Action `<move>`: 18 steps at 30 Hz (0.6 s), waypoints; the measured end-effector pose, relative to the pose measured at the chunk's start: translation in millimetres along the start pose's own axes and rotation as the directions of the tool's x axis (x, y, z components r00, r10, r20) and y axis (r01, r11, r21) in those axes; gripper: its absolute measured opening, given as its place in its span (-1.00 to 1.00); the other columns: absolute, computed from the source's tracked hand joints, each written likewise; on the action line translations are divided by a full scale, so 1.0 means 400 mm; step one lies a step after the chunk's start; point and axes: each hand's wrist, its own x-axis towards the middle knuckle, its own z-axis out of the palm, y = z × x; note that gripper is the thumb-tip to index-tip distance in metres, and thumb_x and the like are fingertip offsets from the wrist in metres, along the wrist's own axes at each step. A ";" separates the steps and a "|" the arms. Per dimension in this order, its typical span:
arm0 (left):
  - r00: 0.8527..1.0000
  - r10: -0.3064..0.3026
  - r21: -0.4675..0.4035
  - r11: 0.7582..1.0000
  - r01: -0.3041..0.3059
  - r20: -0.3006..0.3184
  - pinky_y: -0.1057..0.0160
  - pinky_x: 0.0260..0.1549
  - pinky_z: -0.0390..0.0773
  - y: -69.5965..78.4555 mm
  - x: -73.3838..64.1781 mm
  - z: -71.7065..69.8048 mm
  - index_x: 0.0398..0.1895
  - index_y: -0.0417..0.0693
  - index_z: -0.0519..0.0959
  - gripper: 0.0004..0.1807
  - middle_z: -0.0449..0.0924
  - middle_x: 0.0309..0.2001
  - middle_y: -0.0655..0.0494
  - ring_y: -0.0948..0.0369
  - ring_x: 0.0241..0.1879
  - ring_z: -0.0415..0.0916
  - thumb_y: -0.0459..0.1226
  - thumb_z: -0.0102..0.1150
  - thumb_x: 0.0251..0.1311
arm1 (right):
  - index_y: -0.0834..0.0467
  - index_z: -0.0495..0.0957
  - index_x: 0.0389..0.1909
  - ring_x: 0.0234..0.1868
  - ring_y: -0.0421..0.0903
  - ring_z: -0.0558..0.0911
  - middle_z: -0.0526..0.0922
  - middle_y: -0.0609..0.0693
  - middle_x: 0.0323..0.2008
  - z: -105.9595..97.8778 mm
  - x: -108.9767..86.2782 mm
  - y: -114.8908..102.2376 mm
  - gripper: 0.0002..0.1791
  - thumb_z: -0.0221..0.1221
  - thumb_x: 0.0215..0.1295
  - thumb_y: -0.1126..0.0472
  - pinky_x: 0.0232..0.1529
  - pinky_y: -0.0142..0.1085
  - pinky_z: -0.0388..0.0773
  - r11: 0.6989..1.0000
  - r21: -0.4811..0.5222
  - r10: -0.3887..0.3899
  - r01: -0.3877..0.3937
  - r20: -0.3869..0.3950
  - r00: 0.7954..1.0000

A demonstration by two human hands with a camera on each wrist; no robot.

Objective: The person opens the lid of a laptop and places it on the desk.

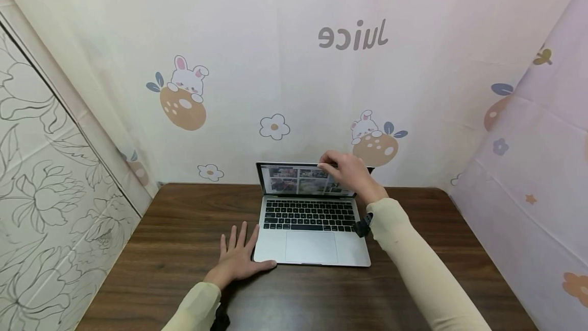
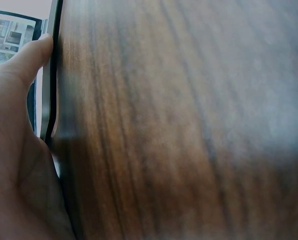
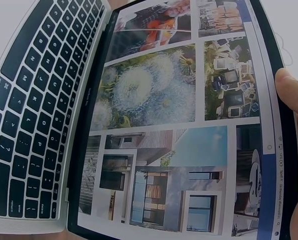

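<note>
A silver laptop (image 1: 311, 247) with black keys lies on the wooden table, its lid raised and its screen (image 3: 153, 90) lit with several pictures. My right hand (image 1: 350, 171) grips the lid's top edge toward the right corner; in the right wrist view the thumb (image 3: 291, 90) lies on the screen's dark border, with the other fingers partly hidden behind the lid. At the laptop's front left corner, my left hand (image 1: 239, 259) rests with fingers spread on the table. Its thumb (image 2: 33, 57) lies along the front edge of the base.
The brown wooden table (image 1: 184, 218) has its far edge close behind the laptop. A pale curtain (image 1: 275, 65) printed with rabbits and flowers hangs behind it and along the right side. To the left stands a panel (image 1: 50, 203) with line-drawn flowers.
</note>
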 end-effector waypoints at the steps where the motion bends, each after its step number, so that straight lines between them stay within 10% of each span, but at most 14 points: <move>1: 1.000 0.001 0.000 1.000 -0.001 -0.001 -0.38 0.48 -0.49 0.000 0.000 0.001 0.69 0.32 -0.12 0.38 -0.38 0.70 0.00 -0.18 0.66 -0.47 0.73 -0.03 -0.18 | -0.01 0.66 -0.11 -0.39 -0.16 0.61 0.77 -0.08 -0.25 -0.001 0.001 0.001 -0.79 0.19 0.51 -0.04 -0.29 -0.14 0.58 1.000 0.001 0.001 -0.001 0.000 1.000; 18: 1.000 0.004 -0.011 1.000 -0.004 -0.007 -0.39 0.48 -0.47 0.008 -0.005 -0.007 0.70 0.24 -0.06 0.37 -0.33 0.70 -0.08 -0.23 0.65 -0.44 0.68 0.04 -0.14 | 0.00 0.68 -0.14 -0.30 -0.08 0.69 0.79 -0.02 -0.22 -0.014 0.017 -0.010 -0.83 0.21 0.50 0.02 -0.22 -0.07 0.63 1.000 0.021 0.017 -0.018 0.011 1.000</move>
